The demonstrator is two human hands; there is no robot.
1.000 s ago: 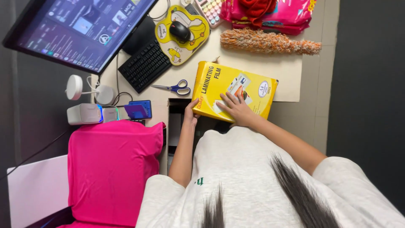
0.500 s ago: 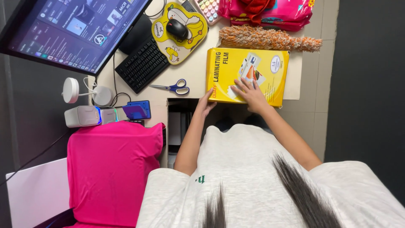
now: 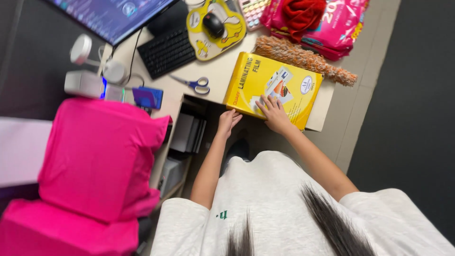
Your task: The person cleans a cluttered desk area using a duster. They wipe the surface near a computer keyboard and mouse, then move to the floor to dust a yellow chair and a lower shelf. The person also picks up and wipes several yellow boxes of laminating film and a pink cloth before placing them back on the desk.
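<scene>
Both hands point(image 3: 271, 113) press yellow box point(image 3: 279, 81); scissors point(image 3: 198, 85), feather duster point(image 3: 303, 58) beside

Evenly and fairly brightly lit from above, with soft, weak shadows. Deep shadow under the table point(image 3: 327, 102), below the yellow box point(image 3: 272, 87). Mild sheen on that box, no harsh glare. Glowing monitor point(image 3: 111, 16) left of the box. Tilted view, slightly soft at the edges; dark, underexposed floor right of the box.

Monitor point(image 3: 111, 16), pink packs point(image 3: 332, 23) cut by top edge.
</scene>
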